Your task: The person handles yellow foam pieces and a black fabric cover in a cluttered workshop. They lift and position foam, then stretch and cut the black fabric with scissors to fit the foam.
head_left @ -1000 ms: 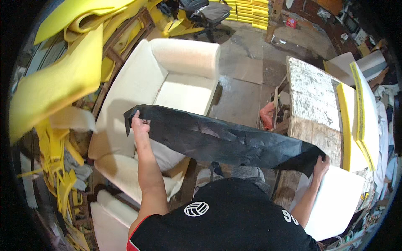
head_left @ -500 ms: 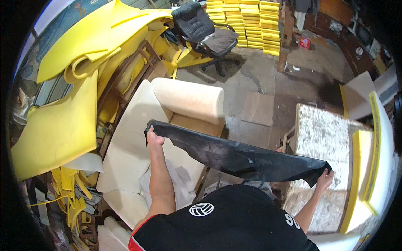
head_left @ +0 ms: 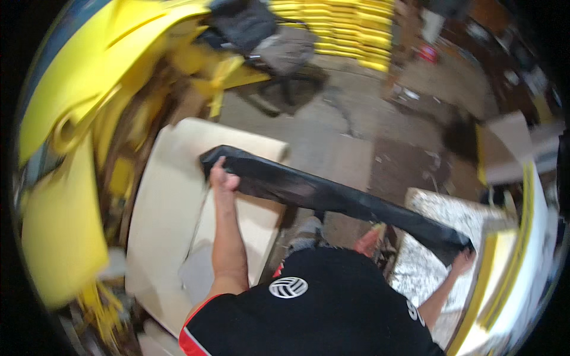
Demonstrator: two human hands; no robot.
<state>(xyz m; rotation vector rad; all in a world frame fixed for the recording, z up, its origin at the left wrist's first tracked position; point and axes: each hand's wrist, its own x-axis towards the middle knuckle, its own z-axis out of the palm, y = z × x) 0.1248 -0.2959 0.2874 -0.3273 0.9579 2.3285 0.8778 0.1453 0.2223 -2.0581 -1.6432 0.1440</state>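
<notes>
My left hand grips the left end of a long black sheet, over the cream sofa. My right hand holds the other end, above the worn, whitish tabletop. The sheet hangs stretched between both hands in a narrow band, slanting down to the right in the view. Its material is thin and creased. The picture is blurred by motion.
Yellow foam sheets crowd the left side. An office chair stands at the back beside stacked yellow foam slabs. Padded boards with yellow edges line the right. Concrete floor shows beyond the sofa.
My body and viewpoint have shifted forward along the sofa and table. Both hands still hold the sheet, which now looks narrower, with more of the table's near side covered by my body.
</notes>
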